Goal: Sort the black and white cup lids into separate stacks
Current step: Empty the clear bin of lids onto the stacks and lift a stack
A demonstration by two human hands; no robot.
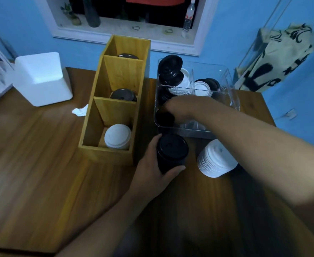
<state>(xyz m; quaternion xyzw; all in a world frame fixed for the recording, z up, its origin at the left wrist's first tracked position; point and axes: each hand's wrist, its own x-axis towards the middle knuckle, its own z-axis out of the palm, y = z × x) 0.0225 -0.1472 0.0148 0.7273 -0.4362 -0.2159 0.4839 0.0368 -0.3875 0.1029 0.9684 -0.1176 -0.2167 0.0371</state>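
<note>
1. Two hands work over a table (41, 173). Far to the left of the left hand (150, 169) stands a white box (41, 78), and a crumpled tissue (80, 110) lies nearer.
2. Just left of that hand is a wooden rack (89, 127) with three compartments. The near one holds white lids (117, 137); the middle one holds black lids (123, 95), and one more dark lid (128, 56) shows in the far one.
3. The left hand grips a black stack (172, 153), thumb on its near side and fingers round its left. The stack stands upright just in front of a clear bin (232, 93).
4. The right hand (180, 108) reaches over the bin's rim, beyond the left hand. Its fingers curl down onto a black lid (164, 118) in the bin's near-left corner.
5. Beyond the right hand, loose lids (171, 67), black and white mixed, lie in the bin.
6. Right of the left hand, a white stack (216, 160) stands on the table, partly under the right forearm, near the black stack but apart.
7. Far right hangs a printed bag (274, 58).
</note>
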